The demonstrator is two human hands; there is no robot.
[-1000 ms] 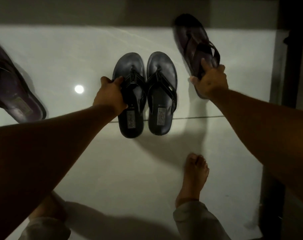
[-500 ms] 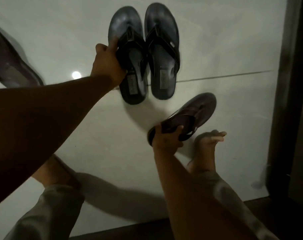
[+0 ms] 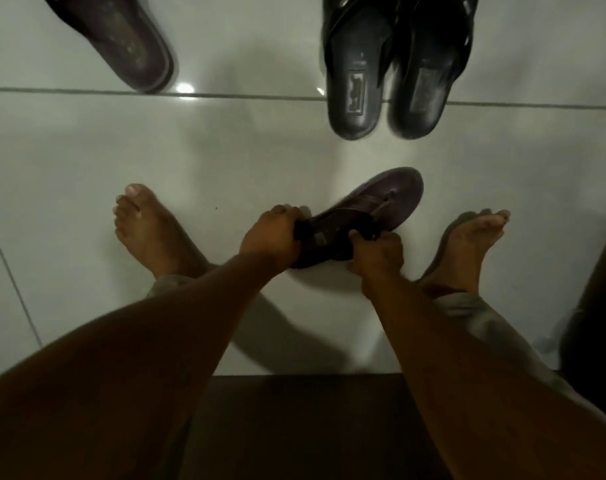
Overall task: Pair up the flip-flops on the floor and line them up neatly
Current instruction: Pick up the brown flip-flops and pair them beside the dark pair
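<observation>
Between my bare feet, a dark brown flip-flop [image 3: 381,206] is held just above the pale tiled floor, its toe pointing up and to the right. My left hand [image 3: 272,233] grips its heel end and my right hand [image 3: 377,252] grips its near side by the strap. A pair of black flip-flops [image 3: 391,74] lies side by side at the top right, heels toward me. A second brown flip-flop [image 3: 128,39] lies alone at the top left, cut off by the frame edge.
My left foot [image 3: 145,226] and right foot [image 3: 467,244] stand on the white tiles on either side of the held flip-flop. A dark step or mat [image 3: 294,410] runs along the bottom, and a dark vertical edge [image 3: 592,306] stands at the right.
My left hand let go of the black flip-flop and came down to the brown one's heel. The view tilted downward, so the black pair now sits at the top edge.
</observation>
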